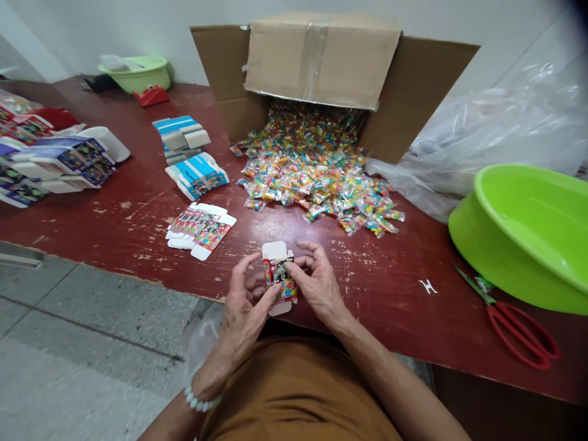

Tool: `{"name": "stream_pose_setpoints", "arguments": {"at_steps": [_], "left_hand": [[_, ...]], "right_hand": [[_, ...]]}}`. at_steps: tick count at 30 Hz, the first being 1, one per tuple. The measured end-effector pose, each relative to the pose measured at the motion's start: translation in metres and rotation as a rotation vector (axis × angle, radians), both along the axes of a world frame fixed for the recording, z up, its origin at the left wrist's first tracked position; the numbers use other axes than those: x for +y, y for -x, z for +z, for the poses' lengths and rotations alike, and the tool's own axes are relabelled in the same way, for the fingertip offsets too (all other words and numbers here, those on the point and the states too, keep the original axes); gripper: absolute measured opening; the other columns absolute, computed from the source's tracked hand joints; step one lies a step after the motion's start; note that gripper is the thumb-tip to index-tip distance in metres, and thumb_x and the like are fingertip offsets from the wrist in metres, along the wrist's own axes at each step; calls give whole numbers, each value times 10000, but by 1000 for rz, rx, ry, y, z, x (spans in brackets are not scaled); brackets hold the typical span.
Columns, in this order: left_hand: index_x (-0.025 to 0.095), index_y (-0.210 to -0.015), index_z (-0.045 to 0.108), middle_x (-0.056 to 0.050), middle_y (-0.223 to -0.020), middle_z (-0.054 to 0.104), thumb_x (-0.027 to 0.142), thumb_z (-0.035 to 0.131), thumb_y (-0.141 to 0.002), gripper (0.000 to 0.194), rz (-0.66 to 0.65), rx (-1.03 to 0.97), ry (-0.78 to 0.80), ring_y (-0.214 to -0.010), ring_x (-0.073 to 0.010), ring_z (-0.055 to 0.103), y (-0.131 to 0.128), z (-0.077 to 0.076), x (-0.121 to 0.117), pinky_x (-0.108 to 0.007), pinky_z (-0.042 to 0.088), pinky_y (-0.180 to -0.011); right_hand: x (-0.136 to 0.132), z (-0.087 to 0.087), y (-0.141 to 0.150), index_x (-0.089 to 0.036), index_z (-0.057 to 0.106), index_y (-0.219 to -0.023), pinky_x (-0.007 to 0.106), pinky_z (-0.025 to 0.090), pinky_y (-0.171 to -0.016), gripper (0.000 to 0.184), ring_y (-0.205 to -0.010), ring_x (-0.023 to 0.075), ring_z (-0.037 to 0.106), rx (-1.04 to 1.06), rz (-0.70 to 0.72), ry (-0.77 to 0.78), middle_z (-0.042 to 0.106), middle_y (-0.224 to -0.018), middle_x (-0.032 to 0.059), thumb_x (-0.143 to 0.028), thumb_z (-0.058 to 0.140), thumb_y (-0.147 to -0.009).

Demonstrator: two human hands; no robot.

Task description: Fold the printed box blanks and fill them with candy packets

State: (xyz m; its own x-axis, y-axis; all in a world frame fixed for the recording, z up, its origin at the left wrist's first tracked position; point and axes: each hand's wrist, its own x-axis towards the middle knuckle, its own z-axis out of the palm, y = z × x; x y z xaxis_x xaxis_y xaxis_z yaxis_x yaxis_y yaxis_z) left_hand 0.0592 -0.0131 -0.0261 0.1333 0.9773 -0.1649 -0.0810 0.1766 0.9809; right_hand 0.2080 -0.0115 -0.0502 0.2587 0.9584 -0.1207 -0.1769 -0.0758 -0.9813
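Note:
Between my two hands is a small printed candy box [281,275], red and black with bright lettering, its white end flaps standing out at top and bottom. My left hand [245,300] grips its left side, thumb across the lower front. On the right edge, my right hand [316,275] holds it with the thumb on the front near the top. Left of my hands lies a fanned stack of flattened red candy boxes [202,229]. Beyond my hands, a heap of small wrapped candies [307,177] spills from a cardboard carton [321,61] lying on its side.
Blue carton bundles [197,174] and purple ones [59,162] lie leftward. A red tape dispenser [151,96] and pale green basin [142,75] stand at the back. On the right are a lime-green basin [505,245], red-handled scissors [519,331] and clear plastic sheeting [500,122].

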Motion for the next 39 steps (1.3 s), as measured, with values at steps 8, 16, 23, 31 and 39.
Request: {"name": "stream_pose_setpoints", "arguments": {"at_steps": [8,16,23,31,39], "left_hand": [[217,-1001,613,-3,-876,715,367,771,-837,273,-138,-26,43,-775,-159,667,10,-10,7,-249,547,-700],[209,-1004,614,5,-854,695,391,765,-859,277,-219,-23,21,-776,-147,639,16,-7,11,-237,506,-708],[217,-1129,539,-14,-831,713,602,729,-827,525,-291,-288,413,-523,-171,692,14,-6,1,-268,542,-499],[177,-1025,629,-5,-649,684,778,531,-857,631,-238,-236,447,-383,-132,599,6,-9,4,-221,457,-393],[121,-908,722,-37,-560,659,851,478,-820,775,-299,-60,291,-381,-108,556,12,-10,10,-207,429,-413]], "right_hand": [[-3,-3,-2,-180,696,-828,264,463,-690,256,-684,127,570,5,126,-36,672,-763,-3,-434,726,-831],[5,0,-14,-164,707,-897,271,483,-668,412,-647,125,603,185,308,114,699,-741,-5,-418,903,-637],[-1,6,-3,-207,739,-805,286,492,-669,236,-700,165,624,-120,224,-148,704,-765,25,-440,776,-818],[7,17,-7,-183,737,-875,258,486,-594,229,-586,135,624,-182,370,-2,722,-733,14,-408,743,-835],[15,18,-11,-162,743,-847,268,496,-649,222,-661,142,647,-118,351,6,754,-794,33,-381,748,-811]]}}
